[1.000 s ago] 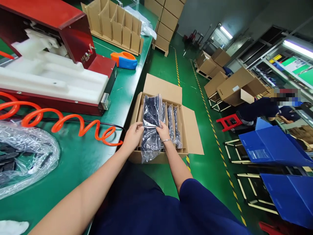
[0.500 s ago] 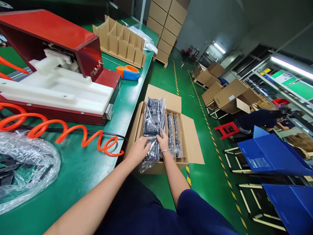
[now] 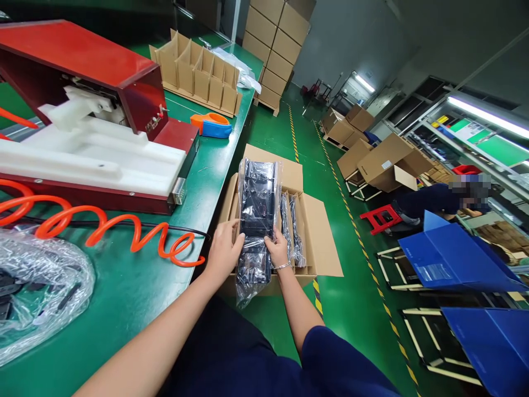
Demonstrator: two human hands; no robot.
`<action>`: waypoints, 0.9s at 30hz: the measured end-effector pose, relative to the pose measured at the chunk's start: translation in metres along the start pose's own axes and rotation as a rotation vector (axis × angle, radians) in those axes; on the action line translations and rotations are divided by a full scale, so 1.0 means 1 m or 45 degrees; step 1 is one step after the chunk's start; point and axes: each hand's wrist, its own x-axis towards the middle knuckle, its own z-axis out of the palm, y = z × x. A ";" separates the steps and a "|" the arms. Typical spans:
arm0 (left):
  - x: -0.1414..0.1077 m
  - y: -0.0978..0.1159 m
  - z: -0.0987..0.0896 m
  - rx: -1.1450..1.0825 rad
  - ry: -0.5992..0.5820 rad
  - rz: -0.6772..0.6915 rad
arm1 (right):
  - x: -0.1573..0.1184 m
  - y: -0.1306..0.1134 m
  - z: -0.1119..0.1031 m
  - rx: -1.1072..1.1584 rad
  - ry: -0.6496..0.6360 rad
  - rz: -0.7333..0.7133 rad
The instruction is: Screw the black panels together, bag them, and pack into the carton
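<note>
A long black plastic part (image 3: 258,207) in a clear bag lies lengthwise over an open cardboard box (image 3: 324,237). My left hand (image 3: 225,248) grips its left edge, thumb on top. On the right edge, my right hand (image 3: 278,248) holds it between thumb and fingers, a thin bracelet at the wrist. Further bagged black parts (image 3: 296,231) stand upright between cardboard dividers inside the box, right of the held part. The bag's loose end hangs over the near side of the box.
On the green workbench (image 3: 149,292) at left are a red machine (image 3: 82,49) with an orange coiled hose (image 3: 99,237), a cardboard divider grid (image 3: 202,77), a tape dispenser (image 3: 210,125) and bagged parts (image 3: 45,292). Blue boxes (image 3: 458,253) and a person (image 3: 430,201) are at right.
The bagged part is flatter and more fully exposed, its near end now in view between my hands. My left hand has shifted slightly left and its fingers have spread along the edge.
</note>
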 end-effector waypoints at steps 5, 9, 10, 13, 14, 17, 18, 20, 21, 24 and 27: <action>0.004 -0.001 -0.001 -0.121 0.043 -0.106 | -0.015 -0.003 -0.004 -0.030 -0.059 0.014; 0.001 0.006 -0.003 -0.167 -0.033 -0.118 | -0.023 -0.009 -0.002 0.006 -0.105 -0.044; 0.000 0.008 -0.004 -0.172 -0.035 -0.120 | -0.024 -0.010 -0.002 0.015 -0.112 -0.060; 0.000 0.012 -0.007 -0.178 -0.022 -0.136 | -0.025 -0.014 -0.001 0.027 -0.145 -0.082; 0.000 0.012 -0.007 -0.178 -0.013 -0.144 | -0.025 -0.014 -0.001 0.023 -0.149 -0.080; 0.002 0.011 -0.007 -0.178 0.008 -0.167 | -0.026 -0.012 0.000 0.003 -0.131 -0.060; 0.002 0.010 -0.007 -0.178 0.012 -0.174 | -0.026 -0.012 0.000 -0.001 -0.130 -0.053; 0.003 0.009 -0.006 -0.177 0.017 -0.185 | -0.026 -0.010 0.000 0.001 -0.136 -0.047; 0.003 0.008 -0.006 -0.176 0.020 -0.189 | -0.026 -0.009 0.000 0.002 -0.141 -0.044; 0.003 0.008 -0.006 -0.175 0.027 -0.190 | -0.026 -0.008 0.000 -0.015 -0.143 -0.037; 0.003 0.009 -0.006 -0.170 0.026 -0.191 | -0.027 -0.007 -0.002 -0.043 -0.157 -0.035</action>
